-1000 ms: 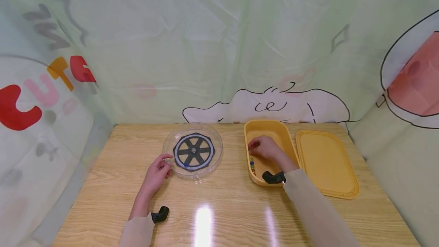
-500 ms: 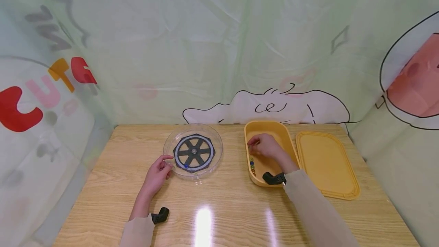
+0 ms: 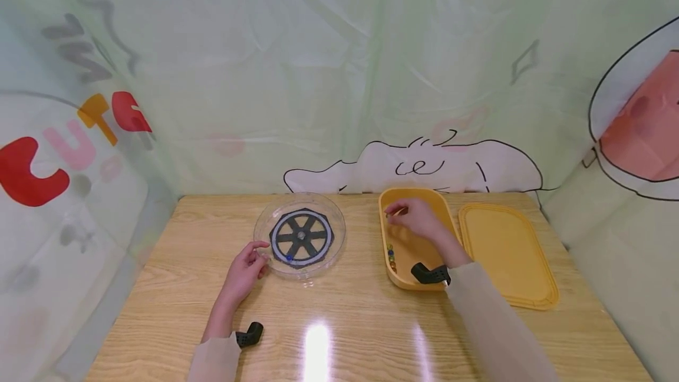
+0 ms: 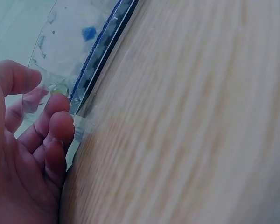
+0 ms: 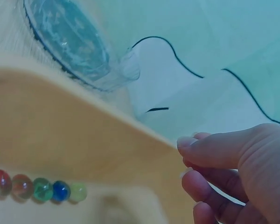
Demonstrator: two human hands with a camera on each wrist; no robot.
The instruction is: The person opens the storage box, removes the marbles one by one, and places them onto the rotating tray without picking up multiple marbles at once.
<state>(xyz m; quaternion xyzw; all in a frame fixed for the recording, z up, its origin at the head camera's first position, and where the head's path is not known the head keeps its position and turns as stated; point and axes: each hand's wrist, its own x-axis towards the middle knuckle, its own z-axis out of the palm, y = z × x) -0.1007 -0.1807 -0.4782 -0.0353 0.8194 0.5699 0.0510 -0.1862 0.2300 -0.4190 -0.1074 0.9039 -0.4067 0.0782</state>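
My left hand (image 3: pixel 246 271) pinches the near left rim of a round clear plastic dish (image 3: pixel 339 234) with thumb and fingers. A greenish marble (image 4: pixel 59 88) sits by those fingertips in the left wrist view. Inside the dish a blue marble (image 3: pixel 289 258) lies near a dark spoked wheel pattern (image 3: pixel 301 236). Over the yellow tub (image 3: pixel 416 255), my right hand (image 3: pixel 416 217) has thumb and fingers drawn together near the left wall. A small dark bit of a marble shows at the tips, mostly hidden. Several marbles (image 5: pixel 61 191) form a row along the tub's left wall.
Right of the tub lies a flat yellow lid (image 3: pixel 509 255) on the wooden table (image 3: pixel 366 317). A printed pale green curtain (image 3: pixel 329 75) hangs behind the table and along both sides.
My right hand has risen slightly inside the tub, up from the marbles' row, with thumb and fingers still together. The left hand keeps its hold at the dish's rim.
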